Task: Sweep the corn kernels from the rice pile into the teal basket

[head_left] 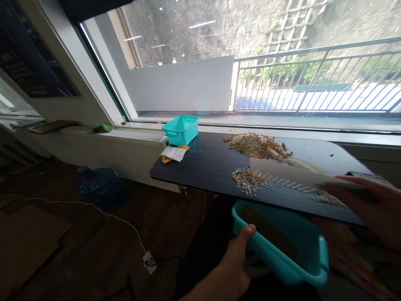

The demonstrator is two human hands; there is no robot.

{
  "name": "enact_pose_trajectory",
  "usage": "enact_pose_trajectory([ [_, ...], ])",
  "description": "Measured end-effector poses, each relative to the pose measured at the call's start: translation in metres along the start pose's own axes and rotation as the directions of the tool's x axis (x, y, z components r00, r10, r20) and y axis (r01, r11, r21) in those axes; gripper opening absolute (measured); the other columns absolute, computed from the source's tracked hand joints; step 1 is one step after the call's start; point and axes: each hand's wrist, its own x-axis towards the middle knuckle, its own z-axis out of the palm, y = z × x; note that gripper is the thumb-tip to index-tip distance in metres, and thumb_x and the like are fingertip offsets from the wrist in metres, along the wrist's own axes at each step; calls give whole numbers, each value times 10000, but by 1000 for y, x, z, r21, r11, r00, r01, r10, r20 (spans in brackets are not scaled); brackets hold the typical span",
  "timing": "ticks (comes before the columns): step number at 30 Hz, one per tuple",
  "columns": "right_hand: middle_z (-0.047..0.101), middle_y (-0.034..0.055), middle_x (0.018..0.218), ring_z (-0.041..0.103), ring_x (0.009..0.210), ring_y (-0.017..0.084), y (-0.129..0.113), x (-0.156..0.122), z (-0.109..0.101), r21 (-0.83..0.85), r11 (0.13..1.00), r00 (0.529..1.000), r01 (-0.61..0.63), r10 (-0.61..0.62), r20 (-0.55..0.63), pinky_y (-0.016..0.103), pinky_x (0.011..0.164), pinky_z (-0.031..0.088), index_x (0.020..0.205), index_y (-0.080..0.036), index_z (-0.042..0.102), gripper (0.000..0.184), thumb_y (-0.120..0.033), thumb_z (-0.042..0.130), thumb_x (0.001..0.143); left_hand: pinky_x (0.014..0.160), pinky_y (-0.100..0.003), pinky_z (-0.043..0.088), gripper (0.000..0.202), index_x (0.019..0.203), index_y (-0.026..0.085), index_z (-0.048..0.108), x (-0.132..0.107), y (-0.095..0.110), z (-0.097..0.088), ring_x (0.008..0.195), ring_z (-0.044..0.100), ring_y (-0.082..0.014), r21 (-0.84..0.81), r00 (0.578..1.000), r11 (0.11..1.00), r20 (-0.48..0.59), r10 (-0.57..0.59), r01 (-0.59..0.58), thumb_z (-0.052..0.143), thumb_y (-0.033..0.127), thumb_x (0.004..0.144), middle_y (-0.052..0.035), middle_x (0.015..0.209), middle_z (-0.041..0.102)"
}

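My left hand (233, 265) grips the near-left rim of a teal plastic bin (285, 267), thumb over the edge. Brownish grain (271, 234) lies inside this bin, which is held just below the table's front edge. In my right hand (363, 200) is a long, flat, pale sheet (288, 173) with slanted stripes along its near edge; its exact kind is unclear. The sheet stands low over the dark tabletop (203, 167), between a large heap of mixed tan and white grains (257, 145) and a smaller scatter of grains (250, 179) near the front edge.
Another teal bin (181, 129) stands at the table's far left corner. In front of it lies a folded white and orange cloth or paper (175, 154). A radiator (138, 154) borders the table's left. On the floor are a blue water jug (103, 186) and a power strip (149, 261) with cord.
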Motion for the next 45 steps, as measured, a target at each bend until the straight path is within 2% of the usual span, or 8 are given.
enact_pose_trajectory([
  [2,729,19,698,661,621,265,-21,3,1,129,988,996,-84,79,44,389,528,497,708,-350,736,350,-665,664,572,859,-480,511,623,1210,117,499,1,2,-3,1079,603,-352,14,1000,1000,14,4,-4,657,504,748,-203,1189,593],
  [6,708,34,669,638,634,238,-43,-3,-3,210,970,992,-124,119,38,345,541,481,784,-260,757,472,-664,658,561,839,-453,525,537,1237,110,508,-3,11,-4,1010,630,-316,21,1000,1000,4,-2,1,556,472,843,-187,1188,594],
  [10,677,23,631,591,574,190,-42,-10,-4,241,966,995,-88,74,65,295,507,438,823,-210,756,537,-684,636,600,803,-425,538,558,1240,101,519,-10,19,-4,937,645,-291,55,999,998,-40,-8,10,541,503,854,-182,1132,614],
  [16,653,23,602,547,530,159,-48,-8,-9,224,974,992,20,-48,119,284,514,420,782,-183,729,582,-728,582,639,852,-445,520,611,1252,104,533,-15,24,-11,986,642,-310,65,1000,998,-16,6,-5,578,534,820,-194,1154,617],
  [22,595,14,523,494,472,149,-49,-13,-21,196,980,984,-24,-12,177,275,449,355,776,-185,737,635,-774,564,613,851,-446,531,619,1281,92,513,-14,25,-10,1022,629,-323,65,999,998,-28,-19,20,553,529,843,-199,1200,598],
  [36,655,21,595,559,535,171,-47,-21,-26,211,977,987,-27,-7,160,284,496,408,763,-218,738,555,-732,581,626,886,-482,530,637,1293,98,501,-11,27,-15,1106,603,-358,36,999,999,-22,-37,38,568,538,838,-207,1234,585],
  [40,682,30,645,592,592,188,-40,-12,-21,151,988,997,-39,29,70,297,555,432,820,-199,738,537,-685,592,644,906,-484,519,615,1286,96,506,-12,28,-13,1097,608,-348,40,999,998,-33,-39,40,556,525,849,-199,1210,597],
  [45,666,48,653,575,627,178,-36,10,-4,174,984,995,-26,10,95,299,603,423,822,-149,718,469,-586,602,696,905,-470,518,608,1281,80,510,-16,29,-9,1080,610,-333,47,998,998,-41,-41,43,530,524,867,-198,1195,600],
])
